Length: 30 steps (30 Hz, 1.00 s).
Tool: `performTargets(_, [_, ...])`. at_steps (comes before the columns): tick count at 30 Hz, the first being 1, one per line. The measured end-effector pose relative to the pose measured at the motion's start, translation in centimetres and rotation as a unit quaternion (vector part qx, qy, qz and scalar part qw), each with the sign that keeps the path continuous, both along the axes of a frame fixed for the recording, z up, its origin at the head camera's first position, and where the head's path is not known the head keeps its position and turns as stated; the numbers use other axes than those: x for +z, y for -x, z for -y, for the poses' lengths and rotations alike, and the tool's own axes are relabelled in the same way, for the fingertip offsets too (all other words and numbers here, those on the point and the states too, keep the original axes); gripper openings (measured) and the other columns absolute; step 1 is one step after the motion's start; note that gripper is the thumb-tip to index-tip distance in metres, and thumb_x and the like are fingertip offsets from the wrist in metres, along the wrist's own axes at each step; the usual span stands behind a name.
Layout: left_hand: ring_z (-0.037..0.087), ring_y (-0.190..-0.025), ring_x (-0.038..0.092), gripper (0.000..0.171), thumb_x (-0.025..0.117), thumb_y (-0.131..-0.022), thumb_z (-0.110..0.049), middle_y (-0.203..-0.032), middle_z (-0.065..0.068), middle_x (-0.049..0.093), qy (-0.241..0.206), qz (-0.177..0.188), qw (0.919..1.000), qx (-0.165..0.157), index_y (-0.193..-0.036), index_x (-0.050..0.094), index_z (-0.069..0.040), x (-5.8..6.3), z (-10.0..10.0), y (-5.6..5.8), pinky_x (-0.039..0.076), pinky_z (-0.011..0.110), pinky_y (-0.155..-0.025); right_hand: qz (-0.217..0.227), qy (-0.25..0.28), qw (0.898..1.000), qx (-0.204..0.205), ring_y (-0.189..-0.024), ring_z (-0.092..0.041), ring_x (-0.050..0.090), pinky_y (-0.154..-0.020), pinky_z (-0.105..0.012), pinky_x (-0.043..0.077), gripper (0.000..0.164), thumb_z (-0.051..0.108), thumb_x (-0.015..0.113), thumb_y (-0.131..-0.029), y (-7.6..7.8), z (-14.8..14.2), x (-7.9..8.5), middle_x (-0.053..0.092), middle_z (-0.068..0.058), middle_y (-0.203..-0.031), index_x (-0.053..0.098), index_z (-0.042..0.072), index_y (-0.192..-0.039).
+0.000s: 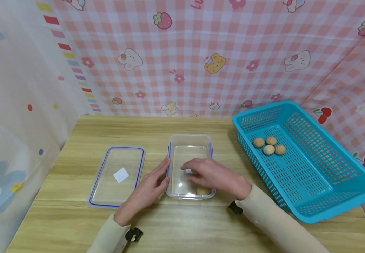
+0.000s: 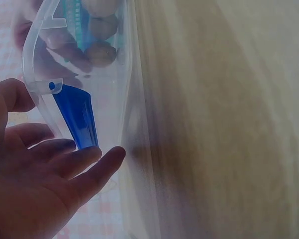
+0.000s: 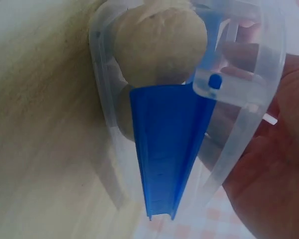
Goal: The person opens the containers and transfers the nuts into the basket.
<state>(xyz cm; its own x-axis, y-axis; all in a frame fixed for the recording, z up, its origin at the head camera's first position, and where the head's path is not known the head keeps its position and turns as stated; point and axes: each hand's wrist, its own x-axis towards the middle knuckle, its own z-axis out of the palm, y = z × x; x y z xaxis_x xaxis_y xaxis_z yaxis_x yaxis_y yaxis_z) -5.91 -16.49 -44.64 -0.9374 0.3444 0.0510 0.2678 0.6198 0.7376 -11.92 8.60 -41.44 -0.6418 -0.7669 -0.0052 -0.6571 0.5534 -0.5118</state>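
Note:
A clear plastic box (image 1: 177, 154) with blue side clips stands on the table. My left hand (image 1: 151, 184) rests against its left wall, fingers fairly straight beside the blue clip (image 2: 78, 112). My right hand (image 1: 212, 174) reaches over the right wall into the box, fingers slightly bent and apart, with no walnut visible between them. A walnut (image 1: 203, 190) lies in the near right corner. Through the wall, the left wrist view shows more walnuts (image 2: 100, 54) along the right side, close to the right fingers. The right wrist view shows a large walnut (image 3: 159, 47) behind the wall.
Left of the box lies its clear lid (image 1: 111, 186) with a blue seal and a white label (image 1: 120, 175). On the right stands a turquoise plastic basket (image 1: 258, 182) holding several walnuts (image 1: 269, 149). A patterned cloth (image 1: 182, 95) hangs behind the table.

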Motion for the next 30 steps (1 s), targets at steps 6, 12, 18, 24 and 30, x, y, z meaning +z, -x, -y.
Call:
performTargets(6, [0.031,-0.150,0.033,0.062,0.059,-0.104,-0.013,-0.167,0.010,0.028,-0.001,0.000,1.0000,0.001,-0.159,0.033,-0.004,0.0,0.0,0.0,0.030,0.047,-0.122,0.009,0.016,1.000,-0.015,-0.123,-0.022,0.064,-0.103,-0.041,0.055,0.039,0.018,0.074,-0.098,0.4,-0.2,0.0,0.064,-0.008,-0.141,0.068,0.007,-0.134])
performTargets(12, [0.031,-0.150,0.033,0.062,0.059,-0.104,-0.012,-0.167,0.010,0.028,-0.001,-0.001,1.0000,-0.001,-0.159,0.033,-0.004,0.0,0.0,0.0,0.029,0.047,-0.122,-0.095,-0.033,0.995,-0.011,-0.126,-0.026,0.063,-0.109,-0.049,0.050,0.039,0.026,0.075,-0.097,1.1,-0.6,-0.3,0.066,-0.010,-0.138,0.070,0.007,-0.131])
performTargets(18, [0.030,-0.151,0.032,0.062,0.059,-0.104,-0.012,-0.167,0.010,0.028,-0.001,0.000,1.0000,0.001,-0.159,0.033,-0.003,0.0,-0.1,0.0,0.028,0.046,-0.123,-0.211,-0.075,0.975,-0.002,-0.121,-0.027,0.066,-0.112,-0.056,0.046,0.037,0.031,0.077,-0.095,1.8,-1.1,-0.7,0.070,-0.013,-0.129,0.073,0.006,-0.122])
performTargets(24, [0.030,-0.151,0.032,0.061,0.059,-0.104,-0.012,-0.167,0.009,0.028,-0.004,0.003,1.0000,0.003,-0.159,0.033,-0.004,-0.1,-0.1,0.0,0.028,0.046,-0.123,-0.210,-0.079,0.974,-0.009,-0.118,-0.027,0.067,-0.110,-0.052,0.049,0.037,0.028,0.078,-0.095,2.3,-1.0,-0.6,0.071,-0.014,-0.126,0.071,0.004,-0.123])
performTargets(30, [0.030,-0.151,0.032,0.061,0.058,-0.104,-0.012,-0.168,0.009,0.027,-0.004,0.005,1.0000,0.002,-0.159,0.033,-0.004,-0.1,-0.1,0.1,0.028,0.046,-0.123,-0.168,-0.073,0.983,-0.002,-0.121,-0.027,0.065,-0.114,-0.054,0.045,0.040,0.021,0.082,-0.090,2.6,-0.9,-0.6,0.072,-0.011,-0.126,0.071,0.005,-0.126])
